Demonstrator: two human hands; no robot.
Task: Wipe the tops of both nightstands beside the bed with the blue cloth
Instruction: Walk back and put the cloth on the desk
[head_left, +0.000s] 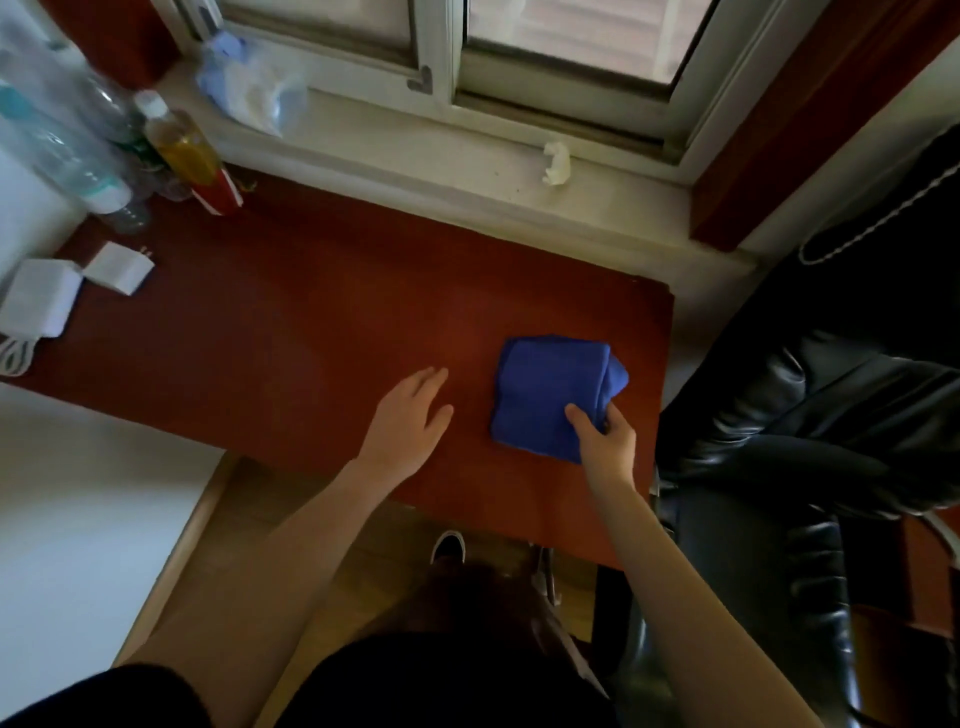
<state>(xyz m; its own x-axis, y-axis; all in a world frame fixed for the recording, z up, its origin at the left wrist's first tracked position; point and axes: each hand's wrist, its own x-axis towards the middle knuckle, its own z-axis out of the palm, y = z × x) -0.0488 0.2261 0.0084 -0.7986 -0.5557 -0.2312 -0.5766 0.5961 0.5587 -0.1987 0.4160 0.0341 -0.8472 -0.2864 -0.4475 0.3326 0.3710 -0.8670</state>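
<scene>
A folded blue cloth (545, 395) lies on the right part of a reddish-brown nightstand top (311, 322). My right hand (605, 444) pinches the cloth's near right corner, thumb on top and fingers at its edge. My left hand (408, 421) rests flat on the wood just left of the cloth, fingers spread and holding nothing.
Several bottles (176, 145) stand at the nightstand's back left, with white chargers (117, 267) in front of them. A window sill (415, 150) with a crumpled tissue (557, 163) runs behind. A black leather chair (810, 426) crowds the right side. White bedding (78, 493) lies at left.
</scene>
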